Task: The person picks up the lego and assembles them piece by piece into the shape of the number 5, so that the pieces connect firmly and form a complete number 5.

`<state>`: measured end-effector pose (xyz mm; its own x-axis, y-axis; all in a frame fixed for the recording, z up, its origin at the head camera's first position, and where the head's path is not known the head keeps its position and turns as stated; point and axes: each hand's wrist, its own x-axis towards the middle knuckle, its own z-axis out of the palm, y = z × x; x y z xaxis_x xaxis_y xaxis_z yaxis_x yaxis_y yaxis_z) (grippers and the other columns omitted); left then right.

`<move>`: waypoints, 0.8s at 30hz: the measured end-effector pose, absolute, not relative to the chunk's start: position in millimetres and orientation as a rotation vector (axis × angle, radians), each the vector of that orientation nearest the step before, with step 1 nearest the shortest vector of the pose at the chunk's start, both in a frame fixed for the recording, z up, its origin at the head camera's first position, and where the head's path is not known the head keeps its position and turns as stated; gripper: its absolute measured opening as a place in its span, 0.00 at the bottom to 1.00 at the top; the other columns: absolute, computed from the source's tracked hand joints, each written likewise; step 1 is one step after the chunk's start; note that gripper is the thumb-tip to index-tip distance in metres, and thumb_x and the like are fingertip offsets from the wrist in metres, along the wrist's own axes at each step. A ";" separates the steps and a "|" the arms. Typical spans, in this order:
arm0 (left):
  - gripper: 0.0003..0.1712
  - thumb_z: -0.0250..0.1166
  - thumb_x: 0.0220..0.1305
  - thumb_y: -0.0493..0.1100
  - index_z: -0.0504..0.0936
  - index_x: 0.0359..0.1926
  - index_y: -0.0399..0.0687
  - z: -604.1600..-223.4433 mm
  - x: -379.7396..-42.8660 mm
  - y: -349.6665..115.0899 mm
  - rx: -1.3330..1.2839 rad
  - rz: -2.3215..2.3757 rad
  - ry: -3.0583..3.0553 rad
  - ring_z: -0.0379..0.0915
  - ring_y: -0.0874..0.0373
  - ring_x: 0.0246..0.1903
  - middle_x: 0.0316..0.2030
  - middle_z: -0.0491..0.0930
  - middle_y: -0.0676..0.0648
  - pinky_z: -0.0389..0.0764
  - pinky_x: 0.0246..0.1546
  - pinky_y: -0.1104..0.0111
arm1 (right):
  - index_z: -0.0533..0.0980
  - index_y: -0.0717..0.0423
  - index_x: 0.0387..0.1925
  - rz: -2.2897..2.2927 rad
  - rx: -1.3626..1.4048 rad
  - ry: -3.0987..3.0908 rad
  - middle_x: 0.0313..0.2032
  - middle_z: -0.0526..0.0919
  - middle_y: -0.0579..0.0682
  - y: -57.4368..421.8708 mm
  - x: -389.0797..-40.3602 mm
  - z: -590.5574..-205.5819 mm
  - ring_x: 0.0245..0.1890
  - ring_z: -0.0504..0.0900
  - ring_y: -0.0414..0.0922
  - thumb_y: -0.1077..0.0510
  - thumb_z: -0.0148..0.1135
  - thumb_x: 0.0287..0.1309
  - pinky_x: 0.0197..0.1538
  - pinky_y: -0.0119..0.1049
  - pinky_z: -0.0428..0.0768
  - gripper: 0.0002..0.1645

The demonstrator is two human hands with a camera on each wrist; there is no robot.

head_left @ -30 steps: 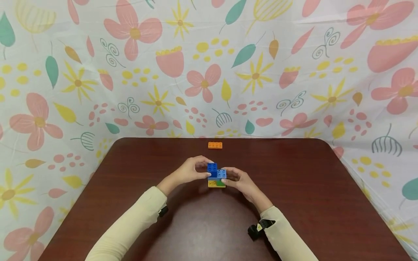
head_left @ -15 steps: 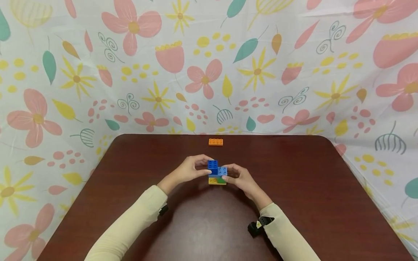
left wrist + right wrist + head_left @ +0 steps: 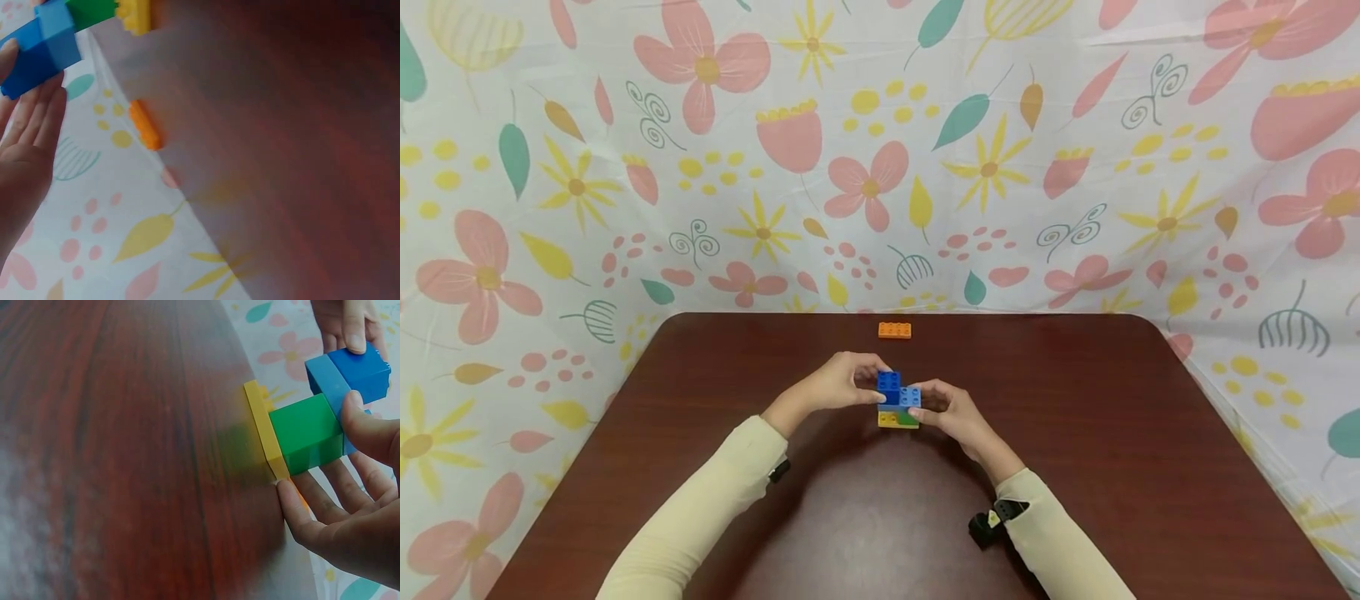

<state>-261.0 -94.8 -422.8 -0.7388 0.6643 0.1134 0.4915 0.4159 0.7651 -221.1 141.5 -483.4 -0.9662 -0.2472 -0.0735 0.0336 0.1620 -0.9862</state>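
Note:
A small stack of toy building bricks stands on the table in the head view. Its base is a thin yellow brick [image 3: 264, 430], with a green brick [image 3: 306, 432] on its right part. A light blue flat brick [image 3: 910, 396] lies across the green one and juts out to the left. On that left end sits a dark blue brick [image 3: 888, 382]. My left hand [image 3: 837, 383] pinches the dark blue brick between thumb and fingers. My right hand [image 3: 957, 419] grips the light blue brick from the right, a lower finger touching the yellow base in the right wrist view.
A flat orange brick [image 3: 895, 330] lies near the far edge of the brown table [image 3: 1075, 467], behind the stack. A flowered cloth [image 3: 865, 108] hangs just beyond that edge. Both wrists carry black straps, with a camera [image 3: 983, 528] under the right one.
My left wrist has lifted slightly, its fingers still on the dark blue brick. The right hand and the stack look the same. The head view has shifted a little.

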 end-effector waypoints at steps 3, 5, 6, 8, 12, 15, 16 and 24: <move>0.18 0.72 0.57 0.39 0.80 0.48 0.46 -427.1 -261.8 -97.0 1.020 1.241 2.464 0.80 0.58 0.42 0.39 0.83 0.50 0.78 0.52 0.61 | 0.77 0.56 0.52 -1.895 -0.208 2.213 0.47 0.82 0.53 140.7 -221.4 -483.0 0.45 0.80 0.48 0.58 0.70 0.55 0.47 0.43 0.81 0.22; 0.17 0.70 0.58 0.38 0.79 0.49 0.46 -430.2 -261.0 -97.9 1.021 1.269 2.449 0.80 0.60 0.43 0.40 0.83 0.50 0.78 0.51 0.63 | 0.77 0.56 0.52 -1.895 -0.213 2.218 0.47 0.82 0.53 140.5 -221.5 -482.9 0.45 0.80 0.48 0.58 0.70 0.55 0.46 0.42 0.80 0.22; 0.17 0.70 0.58 0.38 0.79 0.49 0.47 -431.3 -260.4 -98.0 1.026 1.269 2.449 0.80 0.61 0.44 0.40 0.82 0.51 0.78 0.51 0.65 | 0.77 0.56 0.52 -1.893 -0.211 2.220 0.47 0.82 0.53 140.6 -221.4 -482.7 0.45 0.80 0.48 0.58 0.70 0.55 0.46 0.42 0.80 0.22; 0.17 0.70 0.58 0.37 0.78 0.48 0.47 -430.7 -258.7 -97.8 1.045 1.266 2.457 0.79 0.60 0.43 0.40 0.82 0.51 0.78 0.51 0.65 | 0.77 0.56 0.52 -1.890 -0.217 2.220 0.46 0.82 0.53 140.6 -221.7 -483.8 0.45 0.80 0.48 0.58 0.69 0.55 0.46 0.42 0.81 0.22; 0.17 0.71 0.57 0.37 0.78 0.48 0.46 -427.2 -257.0 -96.1 1.070 1.233 2.482 0.79 0.59 0.40 0.39 0.82 0.50 0.79 0.49 0.64 | 0.77 0.56 0.52 -1.881 -0.224 2.218 0.46 0.82 0.53 140.5 -222.0 -483.8 0.45 0.80 0.48 0.58 0.69 0.56 0.46 0.42 0.81 0.22; 0.17 0.71 0.57 0.37 0.79 0.47 0.46 -426.8 -257.3 -96.3 1.065 1.260 2.477 0.80 0.58 0.41 0.39 0.83 0.49 0.79 0.49 0.64 | 0.78 0.55 0.52 -1.886 -0.227 2.226 0.46 0.83 0.52 140.1 -222.9 -482.5 0.45 0.80 0.48 0.58 0.69 0.55 0.47 0.41 0.80 0.21; 0.17 0.71 0.57 0.37 0.79 0.47 0.46 -427.3 -257.4 -96.8 1.065 1.275 2.474 0.80 0.57 0.42 0.40 0.83 0.48 0.79 0.49 0.64 | 0.78 0.55 0.52 -1.887 -0.230 2.232 0.46 0.83 0.52 140.1 -223.5 -482.4 0.45 0.80 0.48 0.58 0.69 0.55 0.47 0.41 0.80 0.21; 0.17 0.69 0.58 0.38 0.77 0.48 0.45 -435.2 -258.2 -100.6 1.087 1.315 2.466 0.80 0.54 0.45 0.44 0.82 0.46 0.79 0.50 0.59 | 0.77 0.57 0.52 -1.851 -0.266 2.250 0.46 0.82 0.54 142.9 -228.8 -479.9 0.45 0.80 0.49 0.58 0.70 0.55 0.46 0.39 0.80 0.22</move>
<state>-258.2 -100.6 -435.2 -0.7286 0.6554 0.1990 0.5305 0.3561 0.7693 -228.8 142.9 -479.9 -0.9605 -0.2735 -0.0510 -0.0027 0.1924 -0.9813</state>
